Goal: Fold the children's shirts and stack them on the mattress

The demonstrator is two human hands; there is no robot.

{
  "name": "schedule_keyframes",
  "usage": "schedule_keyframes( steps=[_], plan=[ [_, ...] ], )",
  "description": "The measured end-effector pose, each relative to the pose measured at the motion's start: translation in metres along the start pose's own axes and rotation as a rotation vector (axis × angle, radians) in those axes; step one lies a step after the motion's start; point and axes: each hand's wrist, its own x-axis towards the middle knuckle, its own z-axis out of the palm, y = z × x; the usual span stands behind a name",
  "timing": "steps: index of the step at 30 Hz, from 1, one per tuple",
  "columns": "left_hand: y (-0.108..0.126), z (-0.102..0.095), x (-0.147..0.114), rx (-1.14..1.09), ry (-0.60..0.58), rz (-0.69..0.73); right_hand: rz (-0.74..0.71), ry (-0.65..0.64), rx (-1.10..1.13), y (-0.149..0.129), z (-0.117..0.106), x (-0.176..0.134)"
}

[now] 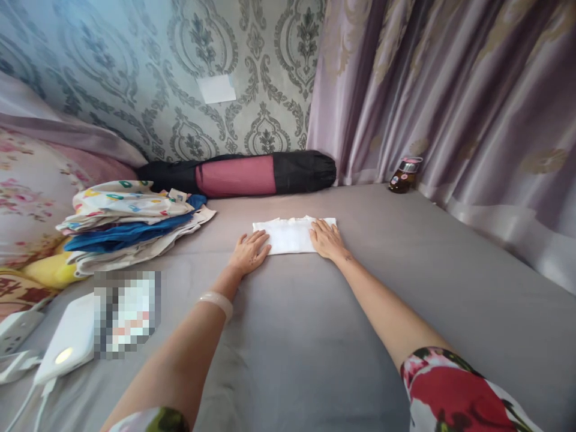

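A white cloth (290, 236), folded into a flat rectangle, lies on the grey bed sheet (288, 312) in front of me. My left hand (251, 251) rests flat with its fingertips on the cloth's left end. On the right end lies my right hand (327, 239), palm down, fingers stretched out. Neither hand grips the cloth. Its upper edge looks slightly uneven between the hands. Whether it is a garment, I cannot tell.
Folded clothes (135, 222) are stacked at the left. Behind lies a black and pink rolled bag (238, 175) along the wall. A dark bottle (405, 175) stands by the curtain (382, 90). A white power bank (72, 336) with cables and a power strip (20, 330) are front left.
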Motion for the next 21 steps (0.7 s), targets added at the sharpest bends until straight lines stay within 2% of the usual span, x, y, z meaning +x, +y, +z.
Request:
schedule_keyframes(
  steps=[6,12,17,21],
  plan=[
    [0.0013,-0.0013,-0.0001,0.001,-0.010,-0.009,0.004,-0.001,0.002,0.0003,0.0025,0.0012],
    [0.0006,-0.0014,0.0002,0.031,-0.028,-0.025,0.010,-0.073,0.018,0.0033,-0.0015,0.0052],
    [-0.0003,-0.0003,0.0013,0.048,-0.067,-0.045,0.148,0.023,-0.036,0.0051,-0.0001,0.0052],
    [0.0010,-0.0014,0.0026,0.050,-0.133,-0.070,0.215,0.004,-0.049,0.0057,0.0057,0.0051]
  ],
)
